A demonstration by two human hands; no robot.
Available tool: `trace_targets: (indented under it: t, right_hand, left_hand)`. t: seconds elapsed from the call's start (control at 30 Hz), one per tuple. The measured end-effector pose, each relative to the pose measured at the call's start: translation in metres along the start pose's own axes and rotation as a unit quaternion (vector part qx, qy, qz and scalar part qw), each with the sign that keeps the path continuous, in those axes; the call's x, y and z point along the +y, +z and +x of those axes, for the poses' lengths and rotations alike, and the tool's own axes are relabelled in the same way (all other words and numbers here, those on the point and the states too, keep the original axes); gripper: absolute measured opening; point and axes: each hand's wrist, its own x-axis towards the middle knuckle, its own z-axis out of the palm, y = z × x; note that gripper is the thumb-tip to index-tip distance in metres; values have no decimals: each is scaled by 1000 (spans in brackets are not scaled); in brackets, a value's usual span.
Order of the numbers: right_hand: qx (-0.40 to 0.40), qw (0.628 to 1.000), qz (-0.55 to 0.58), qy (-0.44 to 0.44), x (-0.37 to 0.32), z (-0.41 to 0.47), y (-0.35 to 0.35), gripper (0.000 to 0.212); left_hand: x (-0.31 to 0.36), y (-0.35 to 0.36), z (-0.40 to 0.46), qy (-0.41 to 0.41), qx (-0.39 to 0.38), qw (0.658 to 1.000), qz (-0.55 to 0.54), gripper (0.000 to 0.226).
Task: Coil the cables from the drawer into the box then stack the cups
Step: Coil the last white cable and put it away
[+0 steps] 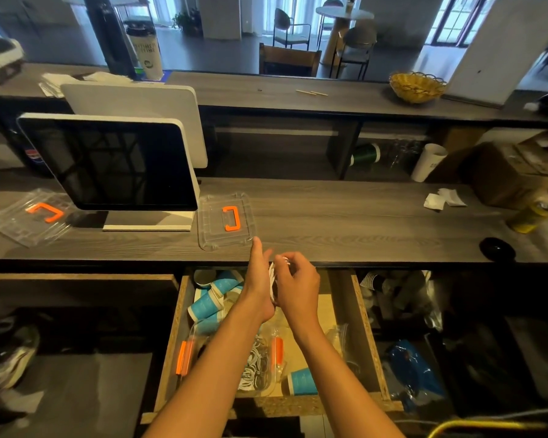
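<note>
Over the open wooden drawer (366, 339) my left hand (260, 281) is held flat and upright with a white cable (272, 273) looped around it. My right hand (296, 284) pinches that cable near the top of the loops. Below my arms, inside the drawer, a clear box (260, 387) with orange latches holds more coiled white cables. Several blue paper cups (208, 303) lie jumbled at the drawer's back left, and one more blue cup (302, 381) lies at the front right. A clear lid with an orange handle (225, 221) rests on the counter just past my hands.
A point-of-sale screen (114, 162) stands on the grey counter (361, 222), with a second clear lid (32, 216) to its left. White paper scraps (443, 199), a yellow can (530, 216) and a cardboard box (513, 175) sit at the right. A wicker basket (416, 86) is on the upper ledge.
</note>
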Motion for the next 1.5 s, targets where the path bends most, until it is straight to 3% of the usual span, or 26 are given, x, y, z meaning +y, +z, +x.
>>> trace_targets:
  t: [0.13,0.23,0.37,0.5,0.67,0.83,0.93,1.13,1.3,1.4,1.5]
  right_hand:
    - [54,998,37,-2,-2,-2,-1,11]
    - [138,988,70,19,-3,5,-7,11]
    - [198,975,100,12,-5,13,-19,12]
    - [159,979,118,54,-3,18,-25,16]
    - [91,989,113,41,-1,28,-34,11]
    - [155,981,114,3,-8,19,-34,12]
    - [147,983,112,0,-7,19,-32,14]
    - [-53,998,38,-16,-6,40,-63,10]
    - [-91,996,3,-5,-6,53,-78,8]
    - [-107,993,41,19,-1,48,-71,21]
    - [-142,989,-40,-23,11,36,-56,42]
  left_hand:
    - [-4,6,-1,35,17,999,-7,63]
    - [-11,10,-5,126,10,985,114,52]
    - [-15,7,-12,250,-61,892,372,33]
    - [-9,1,-14,289,-93,844,441,27]
    - [0,-10,-10,238,-168,880,376,16]
    - [4,-5,-12,222,-195,895,334,9]
    - [6,-6,-14,221,-189,888,356,12]
    - [16,-27,-6,206,-152,871,420,18]
    - [21,-32,-18,203,-253,819,474,20]
    - [21,-32,-17,240,-216,842,432,23]
    - [21,-27,-14,258,-92,906,322,19]
